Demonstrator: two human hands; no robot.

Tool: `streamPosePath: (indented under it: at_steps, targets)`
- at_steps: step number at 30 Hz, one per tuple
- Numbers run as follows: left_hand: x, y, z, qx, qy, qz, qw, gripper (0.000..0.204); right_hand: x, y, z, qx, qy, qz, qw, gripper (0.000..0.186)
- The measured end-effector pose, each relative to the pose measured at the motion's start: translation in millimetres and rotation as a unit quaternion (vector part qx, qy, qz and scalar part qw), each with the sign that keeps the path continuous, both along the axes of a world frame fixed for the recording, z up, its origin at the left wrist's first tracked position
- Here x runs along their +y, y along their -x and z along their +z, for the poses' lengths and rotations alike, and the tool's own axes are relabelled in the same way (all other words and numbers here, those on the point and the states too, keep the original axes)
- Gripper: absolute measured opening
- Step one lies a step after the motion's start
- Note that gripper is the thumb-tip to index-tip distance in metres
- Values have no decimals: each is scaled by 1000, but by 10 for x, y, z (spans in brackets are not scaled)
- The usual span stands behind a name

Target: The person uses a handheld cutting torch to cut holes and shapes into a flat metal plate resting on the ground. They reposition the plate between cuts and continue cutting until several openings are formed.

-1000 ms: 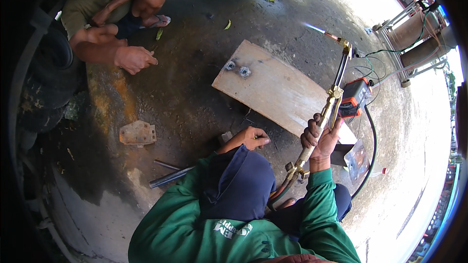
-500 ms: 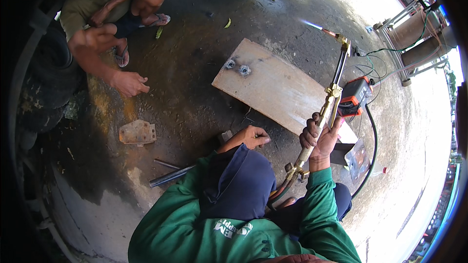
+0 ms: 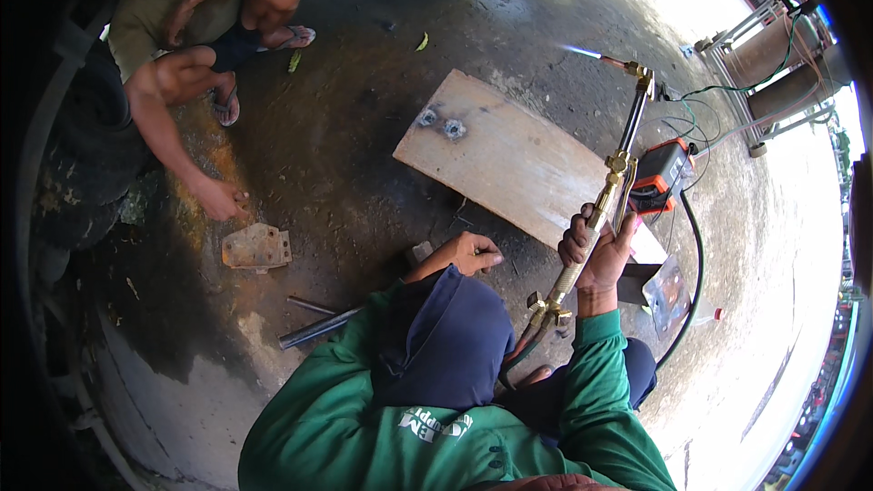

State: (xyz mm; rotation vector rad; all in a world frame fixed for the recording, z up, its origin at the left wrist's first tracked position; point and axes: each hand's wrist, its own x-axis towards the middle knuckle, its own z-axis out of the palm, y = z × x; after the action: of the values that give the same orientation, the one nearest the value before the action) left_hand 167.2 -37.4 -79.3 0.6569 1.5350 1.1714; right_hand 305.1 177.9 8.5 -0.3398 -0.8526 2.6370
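Observation:
My right hand (image 3: pixel 596 250) is wrapped round the grip of a brass cutting torch (image 3: pixel 617 164). The torch slants up and away from me; its tip (image 3: pixel 627 65) points left, with a thin blue-white flame (image 3: pixel 578 50). Hoses run from its lower end toward my navy-covered knee (image 3: pixel 446 336). Beyond that knee is my left hand (image 3: pixel 468 253), its fingers curled together; anything inside them is hidden. A flat steel plate (image 3: pixel 509 159) lies ahead of both hands, with two rough burnt spots near its left end.
A co-worker squats at the upper left, one hand (image 3: pixel 220 198) beside a rusty bracket (image 3: pixel 257 247). Metal pipes (image 3: pixel 318 327) lie left of my knee. On the right are an orange-and-black case (image 3: pixel 662 175), a black hose (image 3: pixel 698 264) and cylinders on a cart (image 3: pixel 773 55).
The co-worker's hand has moved down and toward me, close to the rusty bracket. My torch has shifted slightly left, its flame still lit. My left hand has hardly moved.

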Motion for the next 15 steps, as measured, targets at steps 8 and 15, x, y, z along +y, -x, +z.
streamPosePath:
  at_steps: [8, 15]
  targets:
    - [-45, -29, -184, 34, -65, 7, 997, 30, -23, 45, -32, -150, -96, -96, 979, 74]
    - [-176, -115, -83, 18, -40, 11, 999, 32, -167, 123, 25, -238, -165, -157, 944, 65]
